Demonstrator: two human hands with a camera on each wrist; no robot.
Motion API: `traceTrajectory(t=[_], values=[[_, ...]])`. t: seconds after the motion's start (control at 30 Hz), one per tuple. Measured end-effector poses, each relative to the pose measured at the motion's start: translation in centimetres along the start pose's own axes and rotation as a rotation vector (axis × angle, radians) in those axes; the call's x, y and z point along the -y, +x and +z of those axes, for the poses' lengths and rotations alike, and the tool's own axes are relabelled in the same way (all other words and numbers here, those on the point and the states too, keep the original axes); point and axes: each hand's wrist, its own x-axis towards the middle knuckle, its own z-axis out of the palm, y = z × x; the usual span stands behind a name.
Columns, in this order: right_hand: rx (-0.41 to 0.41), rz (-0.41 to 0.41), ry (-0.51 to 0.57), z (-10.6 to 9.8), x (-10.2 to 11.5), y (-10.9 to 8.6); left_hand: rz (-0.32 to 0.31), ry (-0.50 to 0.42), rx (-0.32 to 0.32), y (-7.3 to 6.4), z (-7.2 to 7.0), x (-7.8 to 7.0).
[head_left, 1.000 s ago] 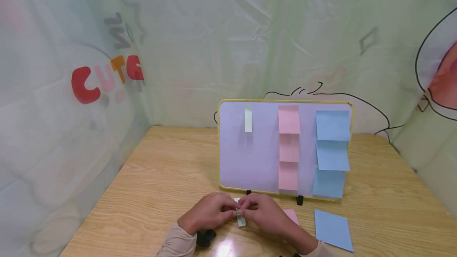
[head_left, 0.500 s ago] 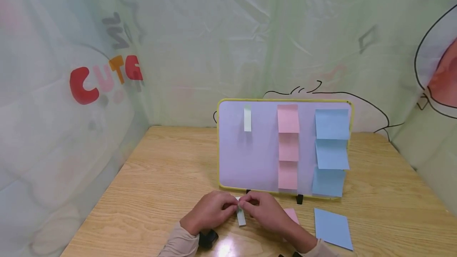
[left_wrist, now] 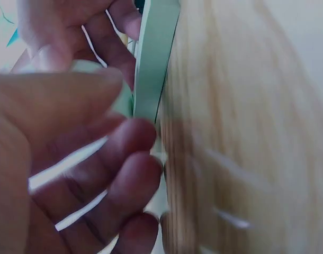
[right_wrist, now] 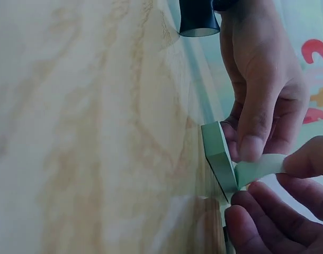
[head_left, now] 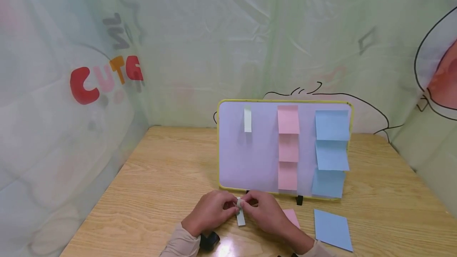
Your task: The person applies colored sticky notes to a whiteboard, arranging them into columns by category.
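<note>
A narrow pale green sticky note pad (head_left: 241,220) lies on the table between the two hands. In the right wrist view its top sticky note (right_wrist: 260,168) bends up off the pad in a curl. My right hand (head_left: 265,214) pinches the curl's free end between thumb and index finger, the other fingers loosely bent. My left hand (head_left: 211,211) holds the pad at one end, its thumb against the base of the curled note and its fingers curled beside the pad. The left wrist view shows the pad's long side (left_wrist: 157,58) close up, with the left fingertips hiding its near end.
A yellow-framed whiteboard (head_left: 262,162) stands behind the hands. It carries one pale green strip (head_left: 248,119), a pink column (head_left: 288,148) and a blue column (head_left: 332,154). A blue pad (head_left: 333,230) and a partly hidden pink pad (head_left: 292,216) lie at the right.
The note's end has risen off the pad into a visible curl in the right hand's pinch. Both hands have barely shifted, and the board is unchanged.
</note>
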Motion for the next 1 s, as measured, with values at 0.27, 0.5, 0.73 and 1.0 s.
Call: traceTrajectory(t=[0.27,0.5,0.73,1.0], values=[[-0.043,0.06,0.03,0.09,0.22,0.24,-0.051,0.031,-0.027,0.06,0.24,-0.29],[-0.035,0.102,0.116,-0.06,0.14,0.41,-0.095,0.053,-0.04,0.14,0.16,-0.39],[-0.062,0.132,0.182,-0.23,-0.02,0.56,-0.129,0.057,-0.036,0.09,-0.02,-0.57],[-0.11,0.142,0.173,-0.3,0.2,0.48,-0.162,0.065,-0.031,0.09,0.06,-0.56]])
